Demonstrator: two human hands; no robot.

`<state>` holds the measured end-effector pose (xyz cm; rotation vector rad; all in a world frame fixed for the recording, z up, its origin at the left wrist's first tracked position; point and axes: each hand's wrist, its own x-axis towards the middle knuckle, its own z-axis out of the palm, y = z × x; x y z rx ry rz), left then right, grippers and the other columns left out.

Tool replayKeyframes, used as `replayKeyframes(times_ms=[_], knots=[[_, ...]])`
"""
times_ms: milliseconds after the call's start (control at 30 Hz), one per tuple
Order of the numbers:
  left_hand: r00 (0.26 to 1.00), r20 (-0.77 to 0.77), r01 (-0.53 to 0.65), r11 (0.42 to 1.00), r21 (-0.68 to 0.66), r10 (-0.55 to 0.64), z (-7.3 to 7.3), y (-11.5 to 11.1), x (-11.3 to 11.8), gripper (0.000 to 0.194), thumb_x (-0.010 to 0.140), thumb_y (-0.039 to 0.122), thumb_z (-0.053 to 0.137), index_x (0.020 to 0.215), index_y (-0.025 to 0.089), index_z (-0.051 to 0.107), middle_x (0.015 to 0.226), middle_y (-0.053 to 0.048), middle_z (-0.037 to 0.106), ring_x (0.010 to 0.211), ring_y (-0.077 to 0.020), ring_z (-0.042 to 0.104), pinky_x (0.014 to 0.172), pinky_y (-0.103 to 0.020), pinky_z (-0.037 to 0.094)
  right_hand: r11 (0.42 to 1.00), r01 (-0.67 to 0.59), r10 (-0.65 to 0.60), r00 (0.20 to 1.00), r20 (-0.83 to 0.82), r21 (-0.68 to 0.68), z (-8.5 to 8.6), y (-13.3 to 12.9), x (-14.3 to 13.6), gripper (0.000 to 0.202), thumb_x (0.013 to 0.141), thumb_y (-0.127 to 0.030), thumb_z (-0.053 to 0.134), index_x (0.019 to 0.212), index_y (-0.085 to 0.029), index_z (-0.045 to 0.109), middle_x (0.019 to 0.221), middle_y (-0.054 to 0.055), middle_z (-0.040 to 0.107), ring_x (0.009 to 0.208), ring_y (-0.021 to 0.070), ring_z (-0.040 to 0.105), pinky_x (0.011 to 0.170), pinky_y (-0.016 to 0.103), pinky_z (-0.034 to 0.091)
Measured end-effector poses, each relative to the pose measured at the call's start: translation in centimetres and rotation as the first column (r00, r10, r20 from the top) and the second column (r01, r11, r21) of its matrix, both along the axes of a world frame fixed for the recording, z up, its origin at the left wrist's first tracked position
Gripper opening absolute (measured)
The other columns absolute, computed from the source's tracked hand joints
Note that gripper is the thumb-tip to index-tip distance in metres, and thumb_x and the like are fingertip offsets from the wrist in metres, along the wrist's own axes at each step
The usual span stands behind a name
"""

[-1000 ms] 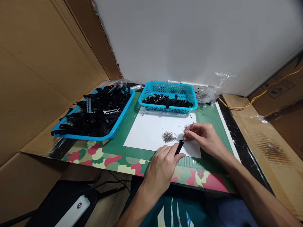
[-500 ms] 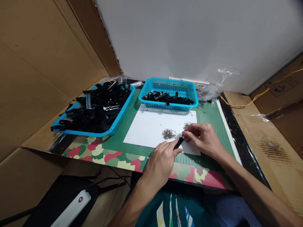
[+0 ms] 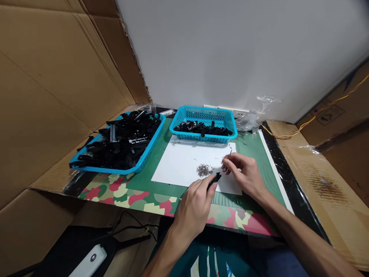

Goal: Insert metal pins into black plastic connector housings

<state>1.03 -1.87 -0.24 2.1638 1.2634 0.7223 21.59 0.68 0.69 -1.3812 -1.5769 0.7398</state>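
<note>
Between the thumb and fingers of my left hand is a small black plastic part, its far end sticking out past the fingertips. My right hand pinches a thin metal tool like tweezers, mostly hidden by the fingers; whether its tip holds anything is too small to tell. A heap of tiny metal pieces lies on a white sheet just beyond my left hand. My right fingers partly cover another small scatter of these pieces.
A large blue basket piled with black parts stands at the left. A smaller blue basket with black parts sits behind the sheet. Clear plastic wrap and a yellow cable lie at the back right. Cardboard walls flank the table.
My right hand and the tool have drawn slightly away from the black part. My left hand has lowered a little with the part in it. The camera view has shifted slightly.
</note>
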Motion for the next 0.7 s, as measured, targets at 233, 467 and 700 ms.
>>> replayKeyframes(times_ms=[233, 467, 700], knots=[[0.961, 0.264, -0.076, 0.996, -0.043, 0.085, 0.1, 0.1, -0.9, 0.029, 0.11, 0.038, 0.048, 0.131, 0.027, 0.065, 0.112, -0.005, 0.076, 0.102, -0.0225, 0.073, 0.085, -0.031, 0.057, 0.995, -0.073, 0.04, 0.905, 0.423, 0.061, -1.2, 1.3, -0.7, 0.022, 0.104, -0.024, 0.051, 0.099, -0.02, 0.071, 0.096, 0.008, 0.076, 0.089, 0.0251, 0.062, 0.084, 0.038, 0.045], [0.885, 0.444, -0.129, 0.99, -0.061, 0.143, 0.0, 0.4, -1.3, 0.027, 0.111, 0.034, 0.046, 0.115, 0.024, 0.071, 0.108, -0.005, 0.073, 0.103, -0.0198, 0.069, 0.088, -0.03, 0.051, 0.999, -0.013, 0.029, 0.887, 0.461, -0.038, -1.7, 1.5, -1.6, 0.014, 0.099, -0.025, 0.063, 0.097, -0.021, 0.076, 0.081, 0.005, 0.073, 0.079, 0.0237, 0.063, 0.078, 0.035, 0.042], [0.882, 0.448, -0.112, 0.988, -0.109, 0.149, 0.2, 0.4, -1.2, 0.029, 0.111, 0.036, 0.046, 0.115, 0.023, 0.071, 0.109, -0.006, 0.073, 0.106, -0.022, 0.069, 0.089, -0.032, 0.052, 0.999, -0.025, 0.044, 0.865, 0.499, -0.045, -1.5, 1.8, -1.9, 0.016, 0.101, -0.026, 0.062, 0.097, -0.021, 0.076, 0.083, 0.006, 0.073, 0.083, 0.025, 0.064, 0.078, 0.034, 0.042]])
